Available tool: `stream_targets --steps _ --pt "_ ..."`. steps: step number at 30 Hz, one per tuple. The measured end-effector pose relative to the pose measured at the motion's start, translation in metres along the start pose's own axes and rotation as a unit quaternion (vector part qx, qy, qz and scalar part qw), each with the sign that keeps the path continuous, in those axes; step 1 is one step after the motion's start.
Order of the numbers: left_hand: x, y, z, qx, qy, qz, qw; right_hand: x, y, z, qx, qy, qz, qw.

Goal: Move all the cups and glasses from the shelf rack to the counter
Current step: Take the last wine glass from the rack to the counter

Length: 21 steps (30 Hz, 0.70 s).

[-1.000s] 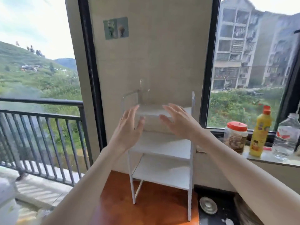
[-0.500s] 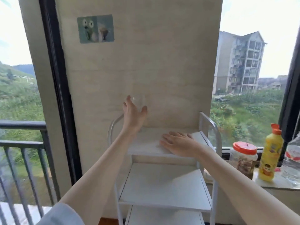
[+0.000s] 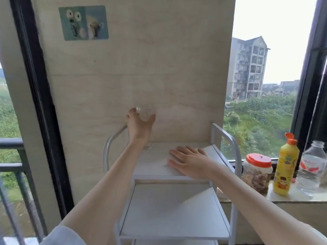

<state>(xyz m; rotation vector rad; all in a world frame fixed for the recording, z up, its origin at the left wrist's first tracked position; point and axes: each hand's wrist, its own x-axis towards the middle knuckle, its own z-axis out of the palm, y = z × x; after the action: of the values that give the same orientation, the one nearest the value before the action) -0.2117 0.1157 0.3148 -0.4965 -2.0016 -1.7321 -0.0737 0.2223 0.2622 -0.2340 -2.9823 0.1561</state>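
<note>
Beige wall panel betw. two windows; white shelf rack [image 3: 177,200] stands against it, sill w/ bottles off to the rt of my grip. My left hand [image 3: 139,128] is wrapped round the bowl of a clear glass [image 3: 145,112], thumb one side, fingers the other, grasping it above the rack's top shelf near the back-left corner. Looks like a stemmed glass, so I take it by the bowl: judged steadier than the thin stem. My right hand [image 3: 191,163] lies flat, fingers straight, pressing on the top shelf to the rt of and below the grip. Prob. there to steady the light rack while the glass comes off.

Hard to read: glass is transparent vs. pale wall, rim and outline faint. Stem hidden behind my wrist; faint round foot shows just below it, can't tell if it touches the shelf. Surface for set-down not in view. Rack's lowest shelf is cut off at bottom edge.
</note>
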Motion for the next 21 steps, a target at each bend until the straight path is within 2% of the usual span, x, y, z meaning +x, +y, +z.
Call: stream_targets --steps 6,11,17,21 --pt "-0.018 0.02 -0.01 -0.061 -0.026 0.03 0.997 -0.005 -0.003 -0.005 0.021 0.019 0.01 1.0" --pt "-0.052 0.051 -0.032 -0.087 -0.04 0.085 0.992 -0.035 -0.01 -0.027 0.018 0.038 0.006 0.999" --pt "-0.123 0.092 -0.059 -0.127 -0.064 0.1 0.985 -0.138 -0.017 -0.063 -0.023 0.132 -0.031 0.99" --pt "-0.198 0.119 -0.057 -0.137 -0.086 0.118 0.98 -0.228 0.003 -0.074 -0.041 0.14 0.018 0.989"
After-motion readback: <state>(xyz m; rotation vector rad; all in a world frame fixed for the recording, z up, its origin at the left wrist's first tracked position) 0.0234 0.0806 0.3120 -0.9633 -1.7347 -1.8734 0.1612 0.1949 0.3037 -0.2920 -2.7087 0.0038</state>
